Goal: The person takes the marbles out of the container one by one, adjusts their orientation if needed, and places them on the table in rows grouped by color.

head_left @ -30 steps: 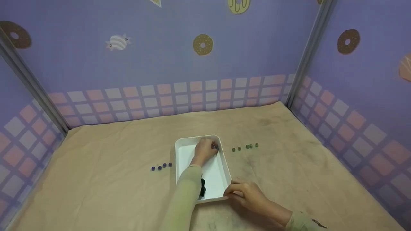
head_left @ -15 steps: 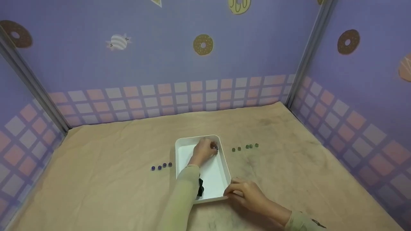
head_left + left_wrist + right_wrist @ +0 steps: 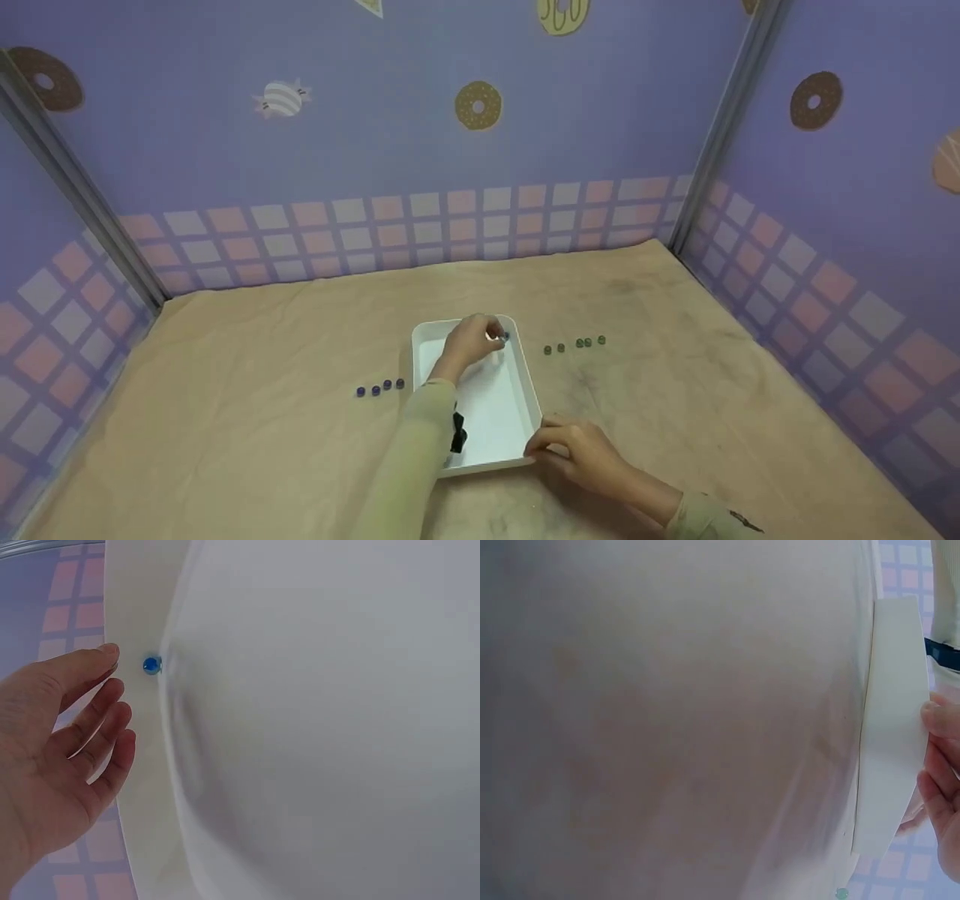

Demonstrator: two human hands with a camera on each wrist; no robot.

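Observation:
A white rectangular tray [image 3: 487, 420] stands in the middle of the cloth. My left hand [image 3: 471, 341] is over its far end, fingers loosely bent, with nothing gripped. Just beyond its fingertips a small glass marble with a blue core [image 3: 151, 665] rests against the tray wall, apart from the thumb and fingers in the left wrist view. At the tray's near right corner my right hand [image 3: 577, 450] pinches the rim; the right wrist view shows its thumb and fingers [image 3: 939, 716] at the edge of the white wall. A dark strap [image 3: 457, 433] sits on the left sleeve.
Several dark blue marbles [image 3: 376, 391] lie in a row on the cloth left of the tray. Several green marbles [image 3: 561, 348] form another row to its right. Patterned purple walls [image 3: 375, 150] enclose the beige cloth [image 3: 262, 435] at the back and sides.
My left hand has drawn up and slightly left from the tray's far right corner, and the blue marble now shows beside its fingertips. The right hand keeps its hold on the near corner.

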